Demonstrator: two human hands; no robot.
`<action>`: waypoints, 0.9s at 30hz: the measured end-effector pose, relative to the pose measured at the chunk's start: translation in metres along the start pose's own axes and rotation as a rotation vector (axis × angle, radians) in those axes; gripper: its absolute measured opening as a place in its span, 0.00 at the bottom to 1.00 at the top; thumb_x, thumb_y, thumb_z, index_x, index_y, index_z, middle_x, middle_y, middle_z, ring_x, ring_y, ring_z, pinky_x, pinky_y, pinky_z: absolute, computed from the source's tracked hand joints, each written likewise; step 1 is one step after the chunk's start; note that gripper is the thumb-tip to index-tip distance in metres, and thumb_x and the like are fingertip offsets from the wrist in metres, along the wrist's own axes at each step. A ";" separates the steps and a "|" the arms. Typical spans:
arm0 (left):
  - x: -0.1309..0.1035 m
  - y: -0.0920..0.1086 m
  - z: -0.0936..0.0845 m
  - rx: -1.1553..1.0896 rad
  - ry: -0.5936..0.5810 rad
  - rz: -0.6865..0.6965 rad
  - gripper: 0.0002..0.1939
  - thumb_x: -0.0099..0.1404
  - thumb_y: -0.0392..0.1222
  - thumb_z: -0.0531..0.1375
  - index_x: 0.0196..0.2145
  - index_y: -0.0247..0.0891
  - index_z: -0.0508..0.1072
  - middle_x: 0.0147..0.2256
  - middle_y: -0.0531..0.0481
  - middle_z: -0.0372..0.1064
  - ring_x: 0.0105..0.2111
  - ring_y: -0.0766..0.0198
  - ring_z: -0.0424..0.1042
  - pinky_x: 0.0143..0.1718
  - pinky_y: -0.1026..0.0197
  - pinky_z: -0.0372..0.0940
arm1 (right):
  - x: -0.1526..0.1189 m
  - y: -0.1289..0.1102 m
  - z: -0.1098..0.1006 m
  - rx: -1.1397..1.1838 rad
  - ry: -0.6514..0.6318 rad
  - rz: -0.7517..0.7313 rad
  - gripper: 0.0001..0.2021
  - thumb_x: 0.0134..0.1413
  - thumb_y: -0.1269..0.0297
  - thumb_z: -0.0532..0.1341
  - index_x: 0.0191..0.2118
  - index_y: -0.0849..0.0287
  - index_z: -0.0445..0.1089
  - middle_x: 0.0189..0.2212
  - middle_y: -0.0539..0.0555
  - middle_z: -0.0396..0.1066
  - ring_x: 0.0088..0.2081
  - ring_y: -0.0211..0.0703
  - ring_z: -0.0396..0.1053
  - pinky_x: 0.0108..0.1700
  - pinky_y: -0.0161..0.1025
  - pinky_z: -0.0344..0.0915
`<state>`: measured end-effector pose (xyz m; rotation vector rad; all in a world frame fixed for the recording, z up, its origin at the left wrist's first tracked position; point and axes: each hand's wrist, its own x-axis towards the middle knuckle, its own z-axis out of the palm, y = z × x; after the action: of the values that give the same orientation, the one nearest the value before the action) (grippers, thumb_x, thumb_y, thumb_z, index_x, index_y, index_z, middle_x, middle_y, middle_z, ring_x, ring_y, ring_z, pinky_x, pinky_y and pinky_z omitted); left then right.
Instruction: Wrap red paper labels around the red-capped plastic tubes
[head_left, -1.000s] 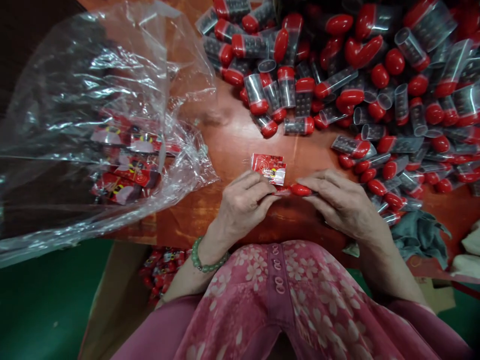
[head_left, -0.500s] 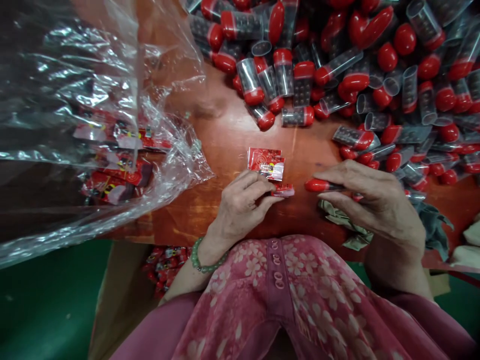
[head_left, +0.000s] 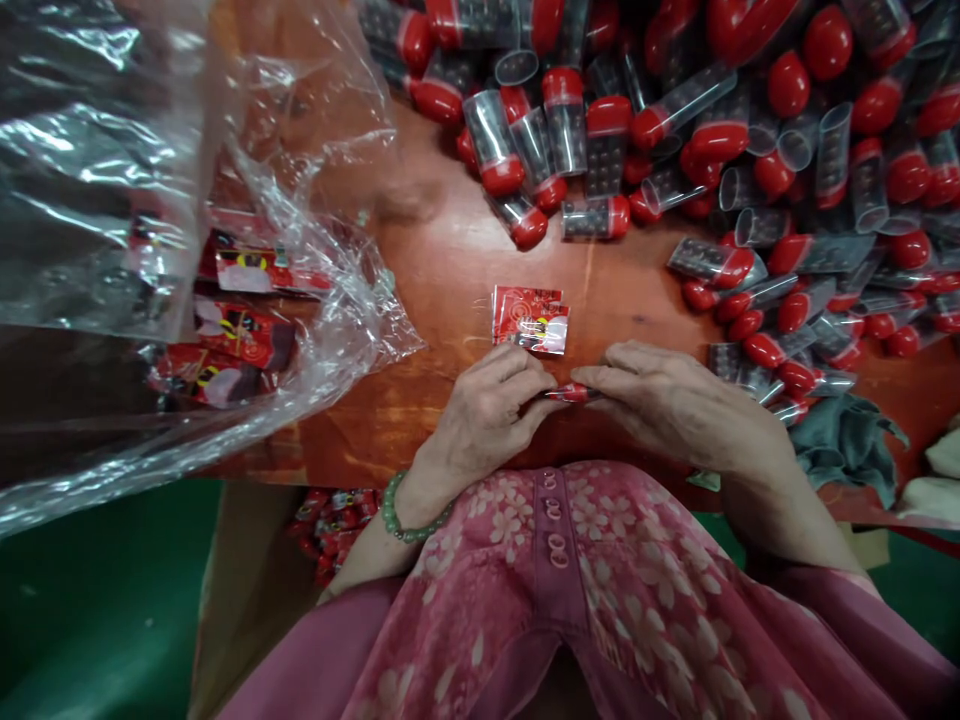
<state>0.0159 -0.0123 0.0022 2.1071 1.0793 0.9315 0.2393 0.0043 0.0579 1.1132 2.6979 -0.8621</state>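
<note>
My left hand (head_left: 491, 405), with a green bead bracelet at its wrist, is closed in a pinch on a small folded red printed card (head_left: 571, 393). My right hand (head_left: 667, 402) is closed too, its fingertips meeting the card's right end. The red-capped clear tube it carried is almost wholly hidden by the fingers and the card, so how far the two overlap cannot be made out. Just beyond my left fingers lies a small stack of red printed cards (head_left: 529, 320) on the brown table.
A heap of red-capped clear tubes (head_left: 600, 160) covers the far right of the table. On the left, a clear plastic bag (head_left: 330, 290) holds more red cards (head_left: 244, 335). A dark green cloth (head_left: 844, 440) lies at right. Below the table edge, a carton (head_left: 240, 600) contains red packed pieces (head_left: 337, 525).
My right hand has moved left with the red-capped tube, from apart to meeting the card in my left hand. My left hand stays nearly in place.
</note>
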 end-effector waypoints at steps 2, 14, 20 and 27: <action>0.001 0.002 -0.002 -0.040 -0.016 -0.019 0.04 0.66 0.40 0.64 0.35 0.36 0.77 0.30 0.49 0.76 0.32 0.66 0.73 0.37 0.63 0.69 | 0.003 0.000 -0.001 0.078 0.015 -0.011 0.10 0.66 0.70 0.55 0.49 0.59 0.71 0.39 0.57 0.72 0.39 0.46 0.69 0.42 0.43 0.68; -0.012 -0.005 -0.005 -0.954 0.036 -0.582 0.28 0.49 0.56 0.74 0.44 0.38 0.80 0.40 0.43 0.80 0.38 0.57 0.80 0.40 0.59 0.74 | 0.009 0.011 0.026 0.954 0.281 0.226 0.10 0.61 0.57 0.64 0.43 0.57 0.74 0.31 0.49 0.75 0.30 0.37 0.70 0.33 0.34 0.67; -0.008 0.009 0.031 -1.244 0.203 -0.723 0.22 0.50 0.54 0.74 0.40 0.40 0.80 0.42 0.45 0.80 0.43 0.57 0.79 0.48 0.55 0.74 | 0.023 0.003 0.038 1.259 0.289 0.240 0.14 0.58 0.52 0.65 0.42 0.56 0.72 0.32 0.49 0.73 0.30 0.36 0.69 0.33 0.34 0.68; -0.004 0.011 0.039 -1.167 0.430 -0.817 0.18 0.56 0.56 0.70 0.37 0.40 0.79 0.37 0.50 0.81 0.36 0.62 0.79 0.41 0.59 0.74 | 0.042 -0.025 0.066 1.161 0.565 0.335 0.14 0.62 0.52 0.60 0.44 0.55 0.62 0.31 0.46 0.69 0.29 0.35 0.67 0.34 0.34 0.68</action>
<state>0.0504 -0.0282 -0.0135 0.4632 1.0389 1.1600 0.1841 -0.0193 0.0020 2.1545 2.0494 -2.4438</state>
